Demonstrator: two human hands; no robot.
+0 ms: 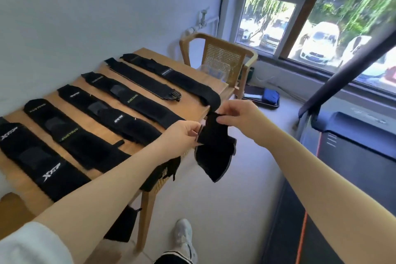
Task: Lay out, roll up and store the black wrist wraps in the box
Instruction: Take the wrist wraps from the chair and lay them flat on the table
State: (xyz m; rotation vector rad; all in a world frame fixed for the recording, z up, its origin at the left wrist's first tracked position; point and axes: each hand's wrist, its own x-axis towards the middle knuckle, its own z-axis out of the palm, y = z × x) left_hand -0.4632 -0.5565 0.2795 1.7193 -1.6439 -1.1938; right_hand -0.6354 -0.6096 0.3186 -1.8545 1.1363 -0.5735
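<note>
Pale walls and a large window with parked cars outside framed the scene; a wooden table stood against the wall, a cane-backed chair at its far end.

Both hands met off the table's near corner, holding one black wrist wrap in the air between them. Left hand: thumb and fingertips pinched the wrap's left edge. Right hand: fingers curled, pinching the wrap's top edge, slightly higher and farther out than the left. Below the two pinches the wrap hung loose and partly folded, its lower corner pointing down toward the floor, clear of the table.

To the left of the grip, six more wraps lay flat on the tabletop in a row of parallel strips. Just beside the left hand lay the wrap with white lettering; just above the right hand was the rounded end of the farthest wrap, touching or nearly touching the fingers, hard to tell which. The strip nearest the left forearm bore a white logo.

Under the left forearm, dark fabric hung over the table's edge. Below the grip, a white shoe showed on the floor. To the right of the right arm stood a dark treadmill. Blur prevented identifying a box.
</note>
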